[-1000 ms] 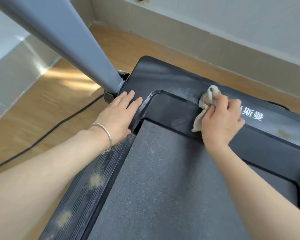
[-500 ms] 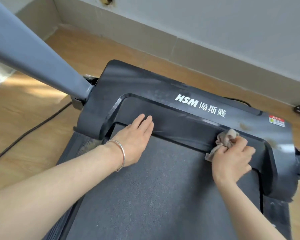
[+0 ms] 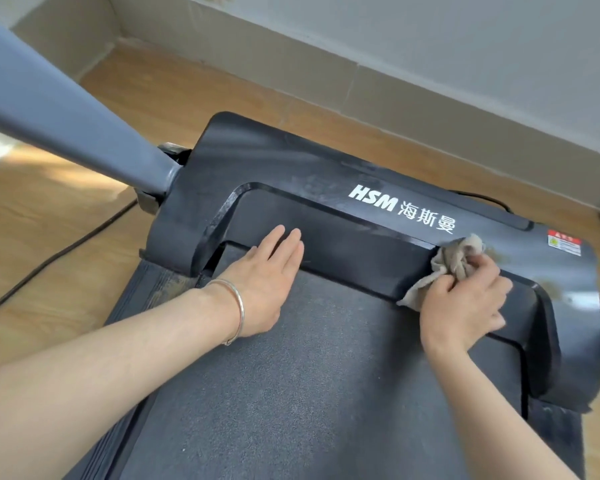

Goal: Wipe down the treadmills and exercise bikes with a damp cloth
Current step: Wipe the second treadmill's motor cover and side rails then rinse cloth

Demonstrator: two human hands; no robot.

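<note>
A black treadmill fills the view, its motor cover (image 3: 291,161) printed with white HSM lettering and its dark grey belt (image 3: 309,393) running toward me. My right hand (image 3: 465,303) grips a crumpled beige cloth (image 3: 454,261) and presses it on the inner rim of the cover, right of the lettering. My left hand (image 3: 267,275) lies flat with straight fingers where the belt meets the cover's front lip. A silver bangle sits on that wrist. Dusty smears show on the cover near the cloth.
A grey upright post (image 3: 66,126) slants up from the treadmill's left corner. A black power cable (image 3: 49,261) runs across the wooden floor on the left. A beige skirting and white wall stand behind. A red warning sticker (image 3: 565,242) marks the cover's right end.
My right hand has slid the cloth rightward along the cover's rim, from left of the lettering to its right end. My left hand has moved from the left corner onto the belt's front edge.
</note>
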